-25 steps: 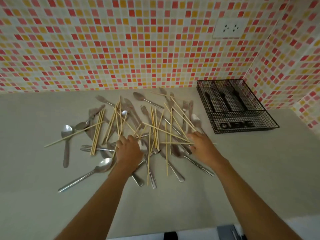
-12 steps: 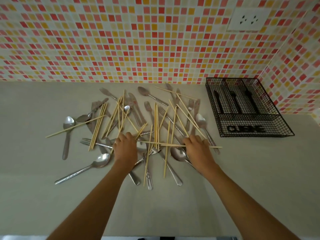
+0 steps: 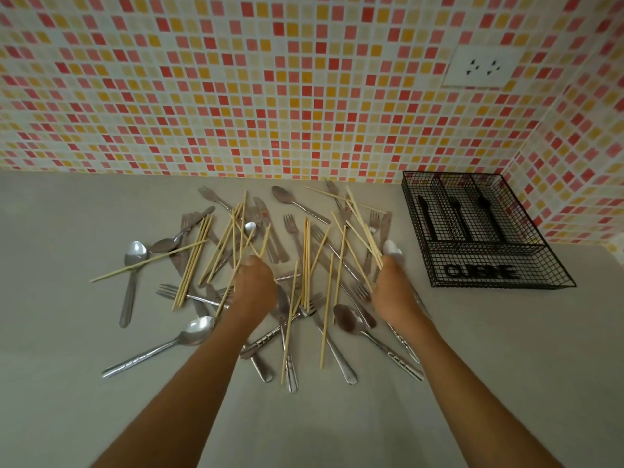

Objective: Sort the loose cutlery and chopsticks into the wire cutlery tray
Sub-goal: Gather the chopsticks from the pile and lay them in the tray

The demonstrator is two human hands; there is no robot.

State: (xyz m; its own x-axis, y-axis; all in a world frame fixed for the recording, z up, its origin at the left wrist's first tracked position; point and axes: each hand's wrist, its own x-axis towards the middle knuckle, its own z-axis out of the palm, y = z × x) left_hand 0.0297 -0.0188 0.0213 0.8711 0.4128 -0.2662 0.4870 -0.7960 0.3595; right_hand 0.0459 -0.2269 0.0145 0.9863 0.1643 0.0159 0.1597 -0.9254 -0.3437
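Note:
A heap of steel spoons, forks and knives (image 3: 290,228) lies mixed with pale wooden chopsticks (image 3: 194,261) in the middle of the grey counter. Over the centre of the heap my left hand (image 3: 255,288) grips a few chopsticks that fan up and away from it. My right hand (image 3: 393,292) holds another small bunch of chopsticks (image 3: 363,228) at the heap's right edge, their far ends pointing at the wall. The black wire cutlery tray (image 3: 499,282) stands at the right, by the corner; its compartments hold no cutlery.
A mosaic tile wall (image 3: 270,96) runs along the back and turns at the right, close behind the tray. A white socket (image 3: 481,67) sits on the wall above the tray. Single spoons (image 3: 133,261) lie at the heap's left side on the grey counter (image 3: 506,366).
Both hands have closed on chopsticks and lifted them off the heap. The long chopstick that lay crosswise under the hands is no longer there. The camera has tilted up a little.

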